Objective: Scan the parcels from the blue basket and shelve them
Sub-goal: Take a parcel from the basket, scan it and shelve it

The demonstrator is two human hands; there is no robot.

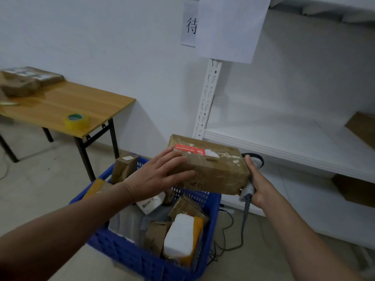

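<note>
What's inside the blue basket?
The blue basket holds brown boxes, a white packet and a grey bag. The left hand and held box hide its far side.

Wall sign: a narrow white paper sheet [189,27] on the wall bears one large black character, 待; its right part is covered by a larger blank white sheet [233,27].
Red label: a red strip [188,149] with small white print lies on top of the brown taped cardboard box [215,171]; the print is too small to read.
White sticker: on the upright small brown parcel [122,167] in the blue plastic basket [142,258]; illegible.
Printed packet: a white soft packet [151,203] in the basket carries dark print, unreadable.
Table labels: pale labels on the flat brown boxes [40,77] on the wooden table [60,104]; blurred.
</note>
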